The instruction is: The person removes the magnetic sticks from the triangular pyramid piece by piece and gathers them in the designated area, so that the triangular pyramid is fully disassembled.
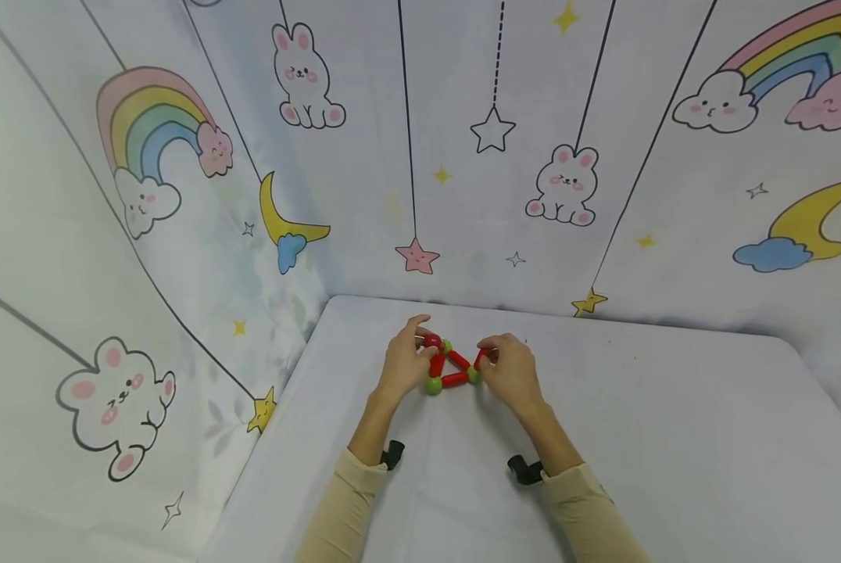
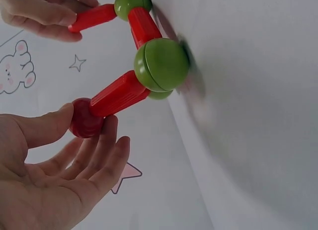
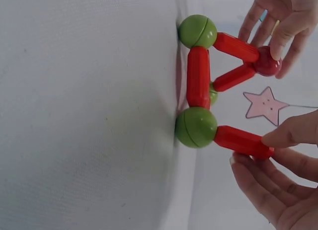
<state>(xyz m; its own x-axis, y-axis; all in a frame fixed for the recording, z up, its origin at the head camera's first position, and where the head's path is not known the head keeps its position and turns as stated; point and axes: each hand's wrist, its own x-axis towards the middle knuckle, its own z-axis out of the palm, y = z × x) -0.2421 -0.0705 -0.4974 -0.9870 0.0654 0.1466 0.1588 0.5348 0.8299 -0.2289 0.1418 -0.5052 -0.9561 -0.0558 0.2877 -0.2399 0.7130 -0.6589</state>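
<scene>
Frame (image 1: 456, 380), pinched twice
Left grip (image 1: 402, 363) pinches its ball (image 2: 86, 118) at 11 o'clock, right grip (image 1: 517, 372) a rod (image 3: 242, 141) at 2; likely light, stiff, slick: hold mid-rod.

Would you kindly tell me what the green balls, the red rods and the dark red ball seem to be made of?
The green balls look like smooth, glossy plastic: soft highlights and a fine seam show. The red rods also seem moulded plastic, semi-glossy, with faceted sides. The dark red ball has a glossy sheen; plastic or lacquered metal, I cannot tell.
</scene>
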